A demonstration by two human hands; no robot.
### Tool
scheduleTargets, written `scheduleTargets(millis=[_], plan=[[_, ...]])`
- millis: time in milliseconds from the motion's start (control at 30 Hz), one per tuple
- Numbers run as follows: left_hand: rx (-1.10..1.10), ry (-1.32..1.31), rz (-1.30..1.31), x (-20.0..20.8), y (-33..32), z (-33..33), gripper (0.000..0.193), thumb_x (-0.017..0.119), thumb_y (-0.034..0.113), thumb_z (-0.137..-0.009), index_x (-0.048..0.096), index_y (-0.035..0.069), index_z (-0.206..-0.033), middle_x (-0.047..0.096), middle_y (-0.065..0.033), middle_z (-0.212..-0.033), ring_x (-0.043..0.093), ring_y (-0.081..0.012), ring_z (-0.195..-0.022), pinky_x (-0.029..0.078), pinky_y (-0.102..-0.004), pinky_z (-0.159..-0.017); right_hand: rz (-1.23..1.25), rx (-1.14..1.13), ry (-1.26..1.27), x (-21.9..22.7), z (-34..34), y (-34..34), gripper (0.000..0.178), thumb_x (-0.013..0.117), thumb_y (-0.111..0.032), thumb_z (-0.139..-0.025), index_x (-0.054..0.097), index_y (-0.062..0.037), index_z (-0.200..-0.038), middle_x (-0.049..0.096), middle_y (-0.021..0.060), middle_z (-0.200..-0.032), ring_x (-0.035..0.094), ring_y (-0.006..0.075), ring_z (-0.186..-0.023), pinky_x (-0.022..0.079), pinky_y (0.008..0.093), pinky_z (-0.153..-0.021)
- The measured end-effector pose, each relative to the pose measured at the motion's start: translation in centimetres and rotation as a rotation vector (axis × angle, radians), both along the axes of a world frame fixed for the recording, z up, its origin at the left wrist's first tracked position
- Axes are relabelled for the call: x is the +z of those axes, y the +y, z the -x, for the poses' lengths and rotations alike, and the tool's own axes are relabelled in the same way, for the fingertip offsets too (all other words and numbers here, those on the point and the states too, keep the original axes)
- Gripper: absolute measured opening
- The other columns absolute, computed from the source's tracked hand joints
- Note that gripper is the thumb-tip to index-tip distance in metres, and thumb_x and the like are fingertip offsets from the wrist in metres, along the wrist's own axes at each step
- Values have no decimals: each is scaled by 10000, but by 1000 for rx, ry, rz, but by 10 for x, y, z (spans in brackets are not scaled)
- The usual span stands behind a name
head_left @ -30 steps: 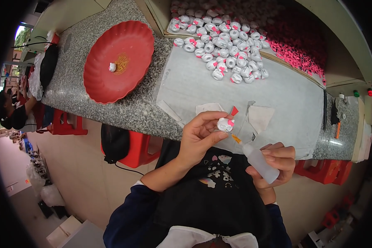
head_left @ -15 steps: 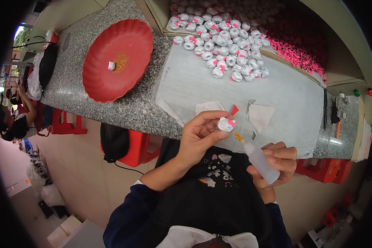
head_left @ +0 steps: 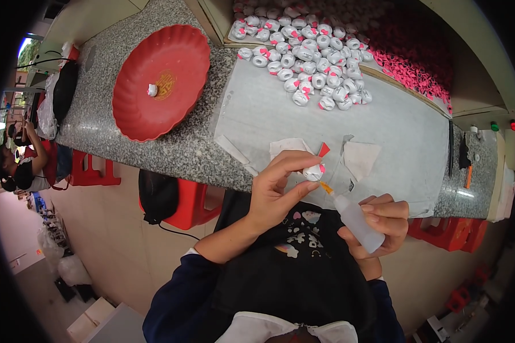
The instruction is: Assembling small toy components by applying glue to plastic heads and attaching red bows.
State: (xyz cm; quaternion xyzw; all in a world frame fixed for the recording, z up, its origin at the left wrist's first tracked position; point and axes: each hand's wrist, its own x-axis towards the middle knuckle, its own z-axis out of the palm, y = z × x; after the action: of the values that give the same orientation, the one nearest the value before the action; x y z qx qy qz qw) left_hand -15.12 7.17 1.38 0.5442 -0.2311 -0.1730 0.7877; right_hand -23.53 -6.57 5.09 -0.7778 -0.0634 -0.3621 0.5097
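Between the thumb and fingers of my left hand is a small white figurine head with a pink bow. My right hand grips a translucent squeeze bottle, tilted so that its thin orange tip points up and left to the head's lower right side. Whether the tip touches the head I cannot tell. Beyond my hands, a heap of similar white heads with pink bows lies at the far side of the pale work sheet. One more white piece sits in the red scalloped dish.
Many small pink parts fill the shelf at the far right. A whitish cloth scrap and a red pointed piece lie on the sheet. Red stools stand under the granite counter. Another person sits at the far left.
My left hand has turned the head slightly, so less of its pink bow shows. The bottle's tip has shifted a little left and nearer to the head.
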Motion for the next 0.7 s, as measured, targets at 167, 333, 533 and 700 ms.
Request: scheduleTargets(millis=[167,333,533,700], plan=[[27,-48,-61,0,1,1,312,536,-84,-679,494,-42,-985,476,-142,-1013,441,-214,-983,335,-319,-859,10,38,27,2,1,0,402,745,-185,-574,443,-77,-817,450,55,-779,457,128,-555,418,231,-502],[29,-65,-53,-3,-1,-1,308,530,-87,-680,493,-39,-982,482,-140,-1006,442,-207,-985,339,-313,-856,24,-26,63,3,3,-3,395,741,-187,-575,442,-80,-811,448,54,-781,454,126,-548,413,231,-513],[112,211,65,1,7,-10,339,521,-91,-701,464,-38,-1031,496,-119,-1019,474,-156,-946,367,-261,-824,-377,39,91,-5,-13,-27,273,649,-44,-633,427,-43,-794,445,74,-823,499,161,-681,452,263,-579],[185,229,124,0,12,-26,353,530,-76,-705,450,-26,-1045,505,-113,-1024,492,-141,-915,385,-242,-791,-457,53,409,-11,-58,-94,160,504,9,-701,431,-5,-842,429,64,-854,518,183,-777,480,277,-599]])
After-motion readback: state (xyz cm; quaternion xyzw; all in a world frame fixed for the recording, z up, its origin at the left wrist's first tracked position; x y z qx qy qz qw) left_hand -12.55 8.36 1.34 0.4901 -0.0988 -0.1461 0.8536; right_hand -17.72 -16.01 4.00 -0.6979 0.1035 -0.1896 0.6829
